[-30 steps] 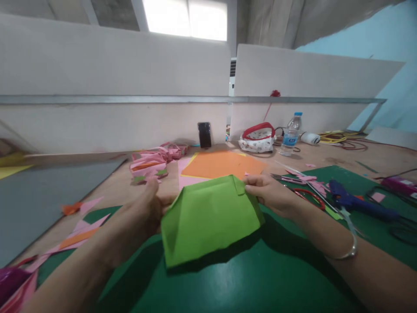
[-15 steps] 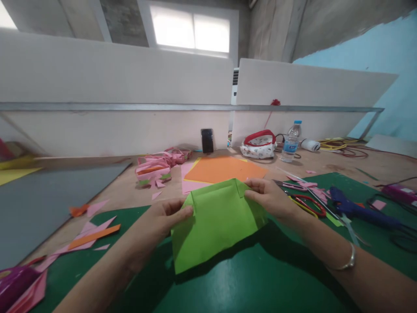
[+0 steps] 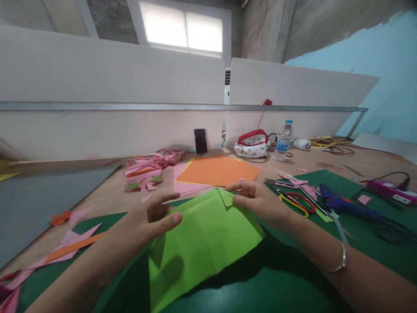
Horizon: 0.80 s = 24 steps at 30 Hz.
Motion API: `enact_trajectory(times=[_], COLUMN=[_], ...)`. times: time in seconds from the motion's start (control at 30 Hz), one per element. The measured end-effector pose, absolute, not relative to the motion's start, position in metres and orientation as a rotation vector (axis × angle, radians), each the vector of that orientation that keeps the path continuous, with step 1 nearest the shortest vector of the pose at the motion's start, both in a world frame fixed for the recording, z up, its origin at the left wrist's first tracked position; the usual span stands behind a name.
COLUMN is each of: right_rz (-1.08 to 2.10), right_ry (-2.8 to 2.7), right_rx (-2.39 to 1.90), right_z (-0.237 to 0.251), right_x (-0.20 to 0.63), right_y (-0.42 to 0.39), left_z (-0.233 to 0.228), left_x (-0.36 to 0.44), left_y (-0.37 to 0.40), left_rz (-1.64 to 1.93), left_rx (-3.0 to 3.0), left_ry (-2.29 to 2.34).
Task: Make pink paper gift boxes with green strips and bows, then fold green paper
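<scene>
A sheet of light green paper with a fold along its far edge and a small folded corner flap is tilted above the dark green cutting mat. My right hand pinches the paper at that flap, thumb on top and fingers behind. Over the paper's left side hovers my left hand, its thumb and fingers apart, casting a shadow on the sheet. Whether its lower fingers touch the paper's edge is hard to see.
Orange paper lies beyond the mat, near pink strips. To the right are scissors, a blue glue gun and a second green mat. A pouch, water bottle and phone stand at the back.
My left hand has let go of the paper's left corner and opened. The left part of the sheet has unfolded and dropped toward me, while my right hand keeps its pinch. The view has shifted slightly right.
</scene>
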State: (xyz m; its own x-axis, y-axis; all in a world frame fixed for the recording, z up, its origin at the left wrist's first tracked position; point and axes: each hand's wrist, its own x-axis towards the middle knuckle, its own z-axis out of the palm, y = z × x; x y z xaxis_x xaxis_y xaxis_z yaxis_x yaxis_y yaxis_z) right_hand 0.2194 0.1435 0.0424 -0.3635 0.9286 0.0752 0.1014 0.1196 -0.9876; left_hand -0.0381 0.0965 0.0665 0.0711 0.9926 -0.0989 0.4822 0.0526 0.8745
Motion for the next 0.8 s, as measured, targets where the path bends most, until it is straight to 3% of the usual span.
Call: enact_trajectory(times=[0.2, 0.3, 0.47, 0.67, 0.8], right_rz=[1.564, 1.461, 1.238, 1.212, 1.198], right_ry=[-1.664, -1.829, -1.732, -1.618, -1.555], right_rx=[-0.926, -0.863, -1.121, -1.213, -1.245], right_z=[0.041, 0.040, 0.037, 0.032, 0.027], right_x=[0.217, 0.216, 0.214, 0.212, 0.212], right_y=[0.137, 0.137, 0.140, 0.144, 0.147], left_z=[0.059, 0.059, 0.056, 0.038, 0.026], left_x=[-0.033, -0.029, -0.030, -0.018, 0.008], left_y=[0.097, 0.096, 0.095, 0.093, 0.076], left_rz=[0.612, 0.601, 0.583, 0.800, 0.820], left_rx=[1.558, 1.561, 1.646, 2.235, 2.589], left_ry=[1.453, 1.501, 1.540, 1.764, 1.487])
